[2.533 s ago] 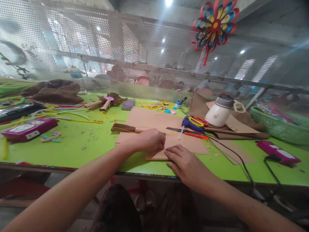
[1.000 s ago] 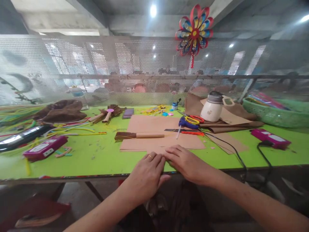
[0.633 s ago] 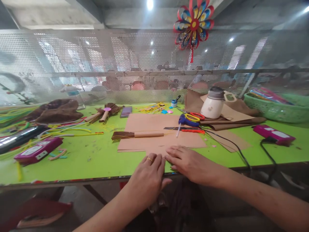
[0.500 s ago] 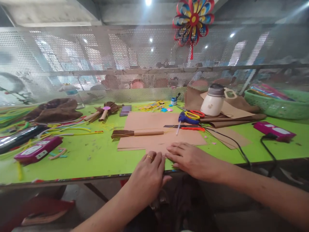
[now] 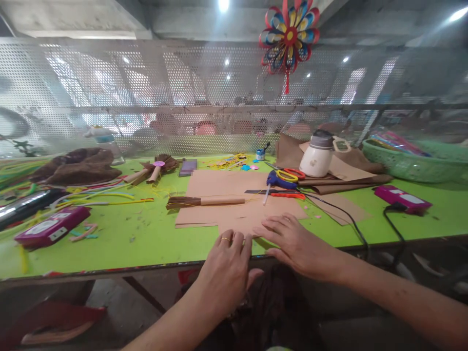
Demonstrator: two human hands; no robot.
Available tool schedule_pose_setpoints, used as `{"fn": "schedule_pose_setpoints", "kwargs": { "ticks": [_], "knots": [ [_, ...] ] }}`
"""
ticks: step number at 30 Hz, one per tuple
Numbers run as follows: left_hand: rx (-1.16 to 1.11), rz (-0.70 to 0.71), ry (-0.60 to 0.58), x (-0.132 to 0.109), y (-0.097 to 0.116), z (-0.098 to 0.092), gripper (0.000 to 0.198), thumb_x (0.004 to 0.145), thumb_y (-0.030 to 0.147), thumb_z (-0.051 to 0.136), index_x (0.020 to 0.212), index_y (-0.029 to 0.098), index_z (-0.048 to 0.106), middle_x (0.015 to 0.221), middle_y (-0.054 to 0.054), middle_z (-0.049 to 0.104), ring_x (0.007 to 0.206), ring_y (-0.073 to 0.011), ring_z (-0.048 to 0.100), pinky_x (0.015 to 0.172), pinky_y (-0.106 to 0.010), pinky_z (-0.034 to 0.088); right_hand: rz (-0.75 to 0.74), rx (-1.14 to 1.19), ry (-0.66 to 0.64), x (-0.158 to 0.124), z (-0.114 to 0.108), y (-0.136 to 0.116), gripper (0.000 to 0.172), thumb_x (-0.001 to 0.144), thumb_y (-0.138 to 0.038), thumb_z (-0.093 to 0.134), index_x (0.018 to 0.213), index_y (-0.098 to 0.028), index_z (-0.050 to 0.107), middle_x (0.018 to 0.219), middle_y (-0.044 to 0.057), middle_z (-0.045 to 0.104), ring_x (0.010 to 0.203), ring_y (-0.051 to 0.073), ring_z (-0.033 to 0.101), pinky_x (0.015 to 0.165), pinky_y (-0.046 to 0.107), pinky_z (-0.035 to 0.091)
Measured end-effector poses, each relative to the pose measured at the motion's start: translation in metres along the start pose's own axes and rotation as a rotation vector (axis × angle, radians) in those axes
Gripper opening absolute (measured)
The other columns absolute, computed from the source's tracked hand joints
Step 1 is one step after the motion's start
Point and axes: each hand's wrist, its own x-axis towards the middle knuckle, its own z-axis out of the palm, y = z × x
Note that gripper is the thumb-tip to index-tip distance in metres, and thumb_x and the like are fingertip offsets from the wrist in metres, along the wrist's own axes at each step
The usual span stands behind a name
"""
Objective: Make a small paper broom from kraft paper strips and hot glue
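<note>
Tan paper sheets (image 5: 215,183) lie on the green table, and a smaller piece of tan paper (image 5: 237,226) reaches toward its front edge. My left hand (image 5: 228,261) rests on this near piece, fingers extended and thumb apart. Just to the right, my right hand (image 5: 298,246) lies palm down with its fingers stretched out over the paper's right side. Across the sheets lies a bundle of thin brown strips with a rolled paper handle (image 5: 223,200). Behind the hands are a blue glue gun (image 5: 281,182), orange-handled scissors (image 5: 288,195) and yellow-and-red-handled scissors (image 5: 287,175).
A white jug (image 5: 316,158) stands by folded brown paper (image 5: 340,184). A green basket (image 5: 405,163) is at far right. Purple power strips (image 5: 402,197) lie at both sides, with a black cable (image 5: 347,209) running off the edge. Coloured strips clutter the left.
My right hand has shifted slightly rightward and its fingers have lifted a little away from my left hand. My left hand stays on the paper. The whole view has shifted slightly.
</note>
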Motion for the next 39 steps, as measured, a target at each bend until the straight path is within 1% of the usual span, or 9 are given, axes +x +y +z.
{"fn": "schedule_pose_setpoints", "kwargs": {
  "ticks": [5, 11, 19, 28, 30, 33, 35, 37, 39],
  "knots": [
    [0.001, -0.048, -0.005, 0.002, 0.003, 0.002, 0.046, 0.080, 0.038, 0.062, 0.116, 0.011, 0.052, 0.108, -0.015, 0.054, 0.102, -0.0312, 0.048, 0.088, -0.047, 0.044, 0.065, -0.081, -0.018, 0.004, -0.001, -0.013, 0.036, 0.093, -0.039, 0.045, 0.123, -0.022, 0.056, 0.126, 0.015, 0.056, 0.119, 0.034, 0.045, 0.095, 0.058, 0.034],
    [-0.079, -0.065, 0.080, -0.003, -0.001, 0.004, 0.038, 0.085, 0.035, 0.057, 0.116, 0.015, 0.050, 0.111, -0.013, 0.054, 0.109, -0.0296, 0.048, 0.091, -0.045, 0.046, 0.073, -0.041, 0.034, -0.009, 0.004, -0.002, 0.038, 0.092, -0.040, 0.047, 0.124, -0.021, 0.057, 0.131, 0.012, 0.056, 0.121, 0.031, 0.044, 0.095, 0.052, 0.038],
    [-0.035, -0.061, 0.239, -0.031, -0.032, 0.010, 0.033, 0.090, 0.036, 0.048, 0.114, 0.013, 0.050, 0.114, -0.015, 0.055, 0.108, -0.0284, 0.054, 0.089, -0.041, 0.049, 0.100, 0.031, 0.111, -0.019, 0.010, 0.002, 0.044, 0.091, -0.040, 0.051, 0.128, -0.019, 0.054, 0.131, 0.012, 0.056, 0.123, 0.027, 0.046, 0.098, 0.048, 0.040],
    [-0.010, -0.060, 0.238, -0.043, -0.036, 0.008, 0.040, 0.088, 0.036, 0.051, 0.117, 0.009, 0.053, 0.115, -0.017, 0.056, 0.109, -0.0306, 0.053, 0.090, -0.045, 0.047, 0.126, 0.029, 0.133, -0.021, 0.017, -0.001, 0.052, 0.090, -0.042, 0.050, 0.132, -0.012, 0.049, 0.133, 0.014, 0.054, 0.124, 0.028, 0.044, 0.102, 0.050, 0.039],
    [-0.046, -0.075, 0.199, -0.039, -0.038, 0.001, 0.036, 0.088, 0.039, 0.051, 0.111, 0.011, 0.057, 0.111, -0.016, 0.058, 0.104, -0.0301, 0.055, 0.087, -0.045, 0.048, 0.124, 0.024, 0.137, -0.021, 0.018, -0.001, 0.052, 0.090, -0.042, 0.050, 0.132, -0.011, 0.049, 0.134, 0.015, 0.053, 0.124, 0.029, 0.044, 0.101, 0.050, 0.039],
    [-0.136, -0.100, 0.123, -0.018, -0.047, -0.015, 0.032, 0.090, 0.042, 0.045, 0.088, 0.016, 0.064, 0.101, -0.012, 0.060, 0.090, -0.0248, 0.059, 0.080, -0.040, 0.049, 0.118, 0.017, 0.147, -0.019, 0.017, -0.001, 0.051, 0.089, -0.042, 0.052, 0.131, -0.013, 0.050, 0.132, 0.015, 0.054, 0.124, 0.028, 0.045, 0.101, 0.049, 0.039],
    [-0.211, -0.069, 0.141, 0.005, -0.052, -0.025, 0.033, 0.091, 0.041, 0.043, 0.093, 0.017, 0.065, 0.102, -0.011, 0.060, 0.087, -0.0209, 0.060, 0.080, -0.036, 0.048, 0.117, 0.017, 0.143, -0.018, 0.015, -0.002, 0.050, 0.088, -0.042, 0.054, 0.131, -0.015, 0.050, 0.132, 0.014, 0.055, 0.123, 0.028, 0.045, 0.101, 0.049, 0.039],
    [-0.205, -0.057, 0.142, 0.027, -0.056, -0.029, 0.032, 0.090, 0.040, 0.045, 0.100, 0.015, 0.064, 0.102, -0.012, 0.061, 0.094, -0.0235, 0.058, 0.084, -0.038, 0.046, 0.124, 0.028, 0.128, -0.017, 0.013, -0.004, 0.050, 0.088, -0.042, 0.053, 0.131, -0.017, 0.050, 0.133, 0.012, 0.054, 0.123, 0.028, 0.044, 0.102, 0.049, 0.038],
    [-0.168, -0.027, 0.014, 0.043, -0.058, -0.027, 0.032, 0.082, 0.043, 0.056, 0.092, 0.015, 0.065, 0.094, -0.012, 0.062, 0.094, -0.0276, 0.058, 0.081, -0.039, 0.047, 0.131, 0.047, 0.120, -0.018, 0.011, -0.008, 0.050, 0.089, -0.043, 0.052, 0.131, -0.017, 0.050, 0.134, 0.011, 0.053, 0.123, 0.028, 0.043, 0.103, 0.049, 0.036]
  ]
}}
